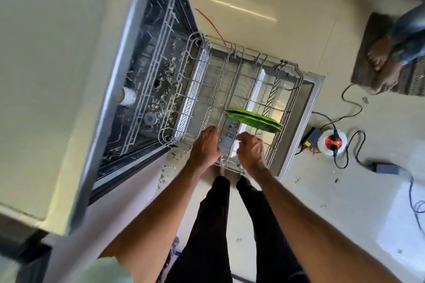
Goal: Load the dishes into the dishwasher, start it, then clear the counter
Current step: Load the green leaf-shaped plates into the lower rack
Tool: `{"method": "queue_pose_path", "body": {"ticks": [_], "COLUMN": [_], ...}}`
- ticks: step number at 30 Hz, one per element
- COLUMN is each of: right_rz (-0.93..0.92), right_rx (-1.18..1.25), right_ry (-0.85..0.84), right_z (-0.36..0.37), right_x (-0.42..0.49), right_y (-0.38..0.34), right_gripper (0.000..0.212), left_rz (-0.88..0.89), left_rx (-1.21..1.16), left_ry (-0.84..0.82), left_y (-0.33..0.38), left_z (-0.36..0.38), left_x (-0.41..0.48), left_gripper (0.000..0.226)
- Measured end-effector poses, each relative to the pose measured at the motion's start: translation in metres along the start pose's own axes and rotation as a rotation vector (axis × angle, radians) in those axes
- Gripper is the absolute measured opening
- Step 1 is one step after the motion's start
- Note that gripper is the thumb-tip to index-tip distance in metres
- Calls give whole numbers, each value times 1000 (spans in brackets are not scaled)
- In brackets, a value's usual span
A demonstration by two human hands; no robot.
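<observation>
Green plates point(253, 119), two of them, stand on edge side by side in the rack point(286, 65), toward its near right part. They are the only dishes visible in it. The rack is drawn fully out over the lowered door point(316, 89) of the dishwasher point(128, 57), and a second wire rack point(158, 48) sits back inside the tub. Pale flecks of debris lie scattered across the tub floor.

Both hands are at the near edge of the rack. The left hand point(205, 146) is bent over the wires just left of the middle, fingers curled downward. The right hand point(250, 150) is just beside it and in front of the plates, fingers drawn into a loose fist. Motion blur and the angle hide the fingertips, so I cannot tell whether either hand clasps a wire or only rests there. Neither hand touches the plates.

Judged from how things lie, loading has begun but is far from finished. Most of the rack is bare tines, the rack is not yet pushed in, the door is down, and the machine cannot have been started. The counter point(46, 57) shows along the left edge as a pale slab. Nothing on it can be made out in this view, so how much clearing remains there is unknown.

On the floor off the door's right edge sit a red and white cable reel point(332, 142) and trailing cables point(349, 108). Another person's bare feet point(381, 62) stand on a mat point(368, 37) beyond.
</observation>
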State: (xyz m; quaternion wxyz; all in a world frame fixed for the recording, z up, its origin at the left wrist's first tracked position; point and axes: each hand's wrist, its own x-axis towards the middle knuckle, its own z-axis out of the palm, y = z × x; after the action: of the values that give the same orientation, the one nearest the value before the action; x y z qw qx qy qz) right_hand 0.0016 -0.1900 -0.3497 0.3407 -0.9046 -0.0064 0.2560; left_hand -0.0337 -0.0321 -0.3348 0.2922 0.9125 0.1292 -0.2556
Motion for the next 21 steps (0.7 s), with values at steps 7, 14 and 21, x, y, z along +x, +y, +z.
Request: {"method": "queue_pose_path", "body": {"ticks": [7, 14, 21], "right_rz": [-73, -163, -415], "right_rx": [9, -7, -190], "right_ry": [-109, -255, -516], "right_z": [-45, -82, -83], "right_x": [-71, -158, -234], "right_y": [-86, -141, -212], "right_gripper": [25, 19, 20], "left_rz": [-85, -232, -401], "left_rx": [-141, -260, -361], "left_ry": [180, 276, 658], "left_y": [36, 69, 73], "left_z": [-67, -109, -120], "left_x": [-115, -246, -396], "left_gripper": [43, 32, 29]}}
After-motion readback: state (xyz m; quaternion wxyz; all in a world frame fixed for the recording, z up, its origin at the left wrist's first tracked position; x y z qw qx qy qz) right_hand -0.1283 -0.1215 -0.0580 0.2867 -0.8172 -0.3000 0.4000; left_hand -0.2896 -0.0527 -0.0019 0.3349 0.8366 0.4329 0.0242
